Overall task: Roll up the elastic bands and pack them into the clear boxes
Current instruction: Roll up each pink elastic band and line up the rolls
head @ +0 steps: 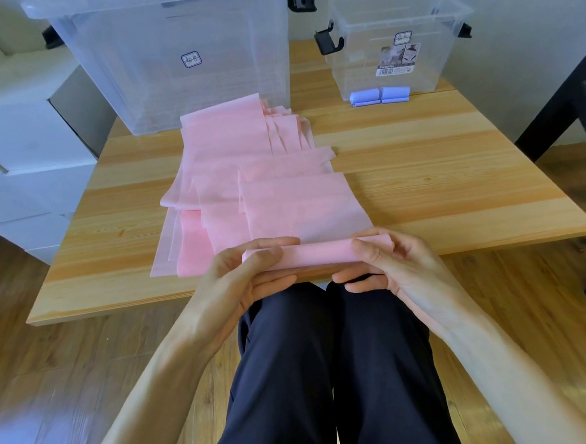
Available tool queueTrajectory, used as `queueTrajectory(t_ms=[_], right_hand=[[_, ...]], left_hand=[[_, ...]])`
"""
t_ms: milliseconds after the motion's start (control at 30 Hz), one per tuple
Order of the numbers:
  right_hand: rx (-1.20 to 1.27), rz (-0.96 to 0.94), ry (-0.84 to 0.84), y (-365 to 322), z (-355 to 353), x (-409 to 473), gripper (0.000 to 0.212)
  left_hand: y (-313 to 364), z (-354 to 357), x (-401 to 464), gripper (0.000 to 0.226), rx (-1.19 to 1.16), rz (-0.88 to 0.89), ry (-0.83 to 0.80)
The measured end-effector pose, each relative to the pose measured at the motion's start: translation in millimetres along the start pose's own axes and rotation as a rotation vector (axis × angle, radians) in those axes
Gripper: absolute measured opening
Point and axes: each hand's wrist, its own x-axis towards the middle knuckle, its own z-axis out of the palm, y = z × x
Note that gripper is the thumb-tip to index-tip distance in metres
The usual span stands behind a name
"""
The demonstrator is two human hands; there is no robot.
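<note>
A pile of flat pink elastic bands (247, 163) lies spread across the wooden table (437, 185). The near end of the top band is turned into a short roll (314, 255) at the table's front edge. My left hand (250, 276) pinches the roll's left end and my right hand (383, 261) pinches its right end, thumbs on top. A large clear box (178, 57) stands at the back left. At the back right a small clear box (394, 44) holds two rolled blue bands (380, 96) on its floor.
Both boxes are open at the top, with black latches on their sides. White drawers (23, 152) stand to the left of the table. A dark chair or frame (579, 108) is at the right. My legs in dark trousers are under the front edge.
</note>
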Motion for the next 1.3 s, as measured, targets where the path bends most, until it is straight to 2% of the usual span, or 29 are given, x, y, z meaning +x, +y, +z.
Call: queueTrajectory(t_ms=[67,200,300,367,433,533,867,1033,1200,1300], right_hand=[[0.006,-0.005,0.011,0.3,1.1,0.0,0.031],[0.038,-0.005,0.055,0.2,3.0,0.0,0.033],[0.032,-0.013,0.068,-1.7,3.8,-0.5,0.044],[-0.003,-0.009,0.029,-3.3,2.7,-2.4,0.053],[-0.046,-0.006,-0.002,-4.6,2.1,-4.5,0.048],[-0.055,-0.003,0.017,-5.2,2.8,-5.8,0.033],[-0.039,0.025,0.046,-6.7,5.8,-8.4,0.032],[-0.071,0.029,0.031,-5.7,4.3,-8.8,0.034],[-0.076,0.058,0.068,-6.0,3.8,-9.0,0.042],[-0.08,0.037,0.02,-6.4,3.8,-9.9,0.034]], left_hand=[[-0.3,0.2,-0.3,0.016,0.045,0.029,0.027],[-0.7,-0.7,-1.7,0.019,0.086,0.04,0.03],[0.4,-0.8,-3.7,0.018,0.118,0.026,-0.002],[1.4,0.8,-5.3,0.027,0.135,0.017,0.007],[2.6,2.7,-6.3,0.036,0.159,0.016,0.008],[3.0,3.7,-5.9,0.036,0.138,0.031,0.004],[1.1,3.8,-5.6,0.027,0.16,0.058,0.031],[3.3,5.0,-6.9,0.035,0.185,0.035,0.024],[3.3,5.5,-6.9,0.03,0.199,0.048,0.029],[3.9,6.2,-6.7,0.035,0.196,0.026,0.041]])
